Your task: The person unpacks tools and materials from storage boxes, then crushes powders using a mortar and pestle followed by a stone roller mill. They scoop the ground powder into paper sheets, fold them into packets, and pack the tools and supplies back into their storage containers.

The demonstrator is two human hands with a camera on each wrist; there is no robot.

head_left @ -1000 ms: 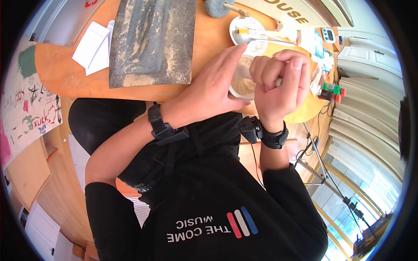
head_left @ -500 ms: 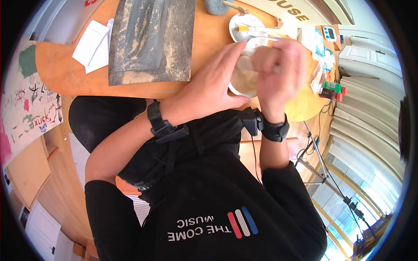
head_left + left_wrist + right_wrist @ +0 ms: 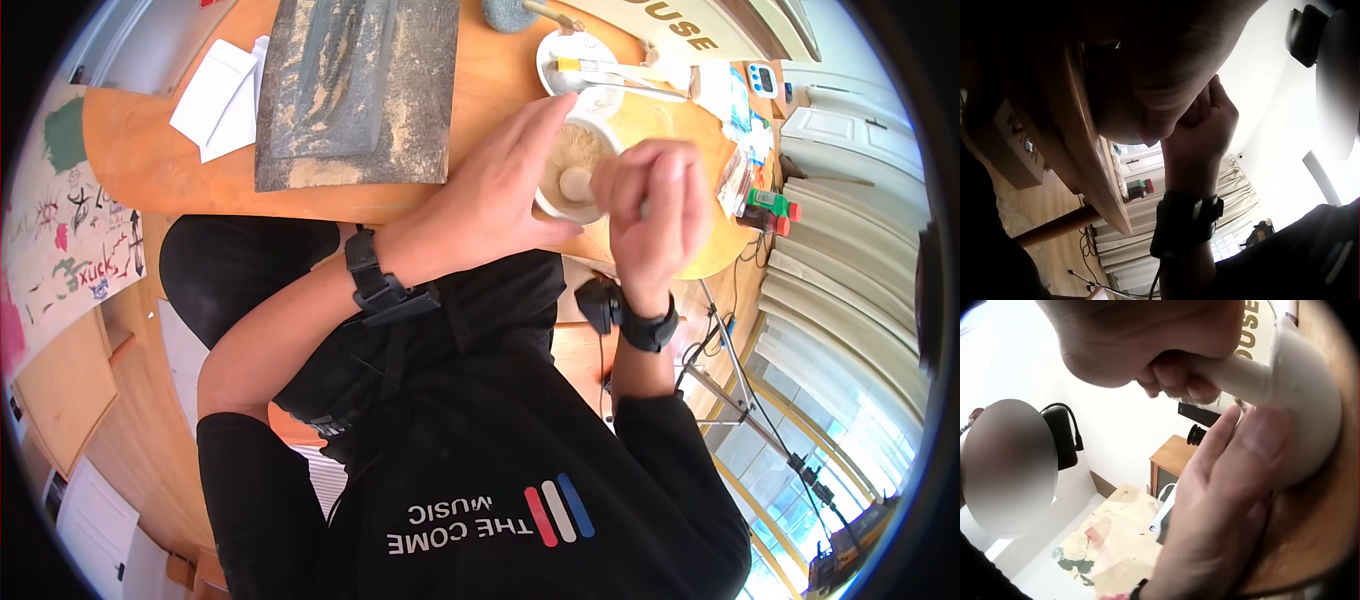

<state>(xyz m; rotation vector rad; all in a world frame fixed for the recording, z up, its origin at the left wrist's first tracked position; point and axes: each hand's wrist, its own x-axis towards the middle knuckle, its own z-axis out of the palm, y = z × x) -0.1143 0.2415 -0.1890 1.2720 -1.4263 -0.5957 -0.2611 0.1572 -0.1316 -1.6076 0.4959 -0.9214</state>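
"What's filling most of the space in front of the person?"

"A smooth orange-brown wooden table (image 3: 185, 190) with a rounded edge. A rough, dark grey rectangular slab (image 3: 340, 90), with a long shallow hollow and flaky tan patches, is lying on it, and flat white paper pieces (image 3: 215, 95) are resting beside that."

"And the hands?"

"The left hand (image 3: 490, 185) is spreading wide, fingers and thumb extending around the near side of a glossy white rounded bowl (image 3: 1315, 419); the thumb is lying against the bowl's curved wall. The right hand (image 3: 655, 205) is gripping tightly, fingers wrapping round the handle of a smooth white pestle (image 3: 577, 184)."

"Where's the bowl standing?"

"It's sitting on the table, to the right of the slab, near a round white dish (image 3: 545, 62). A flat brush with a yellow band (image 3: 597, 66) is lying across that dish."

"And the pestle?"

"It's leaning over the bowl's rim, its rounded head sitting inside. Fine, beige powder (image 3: 578, 145) is covering the bowl's inside; the head seems to be touching it, though the view is too coarse to be sure."
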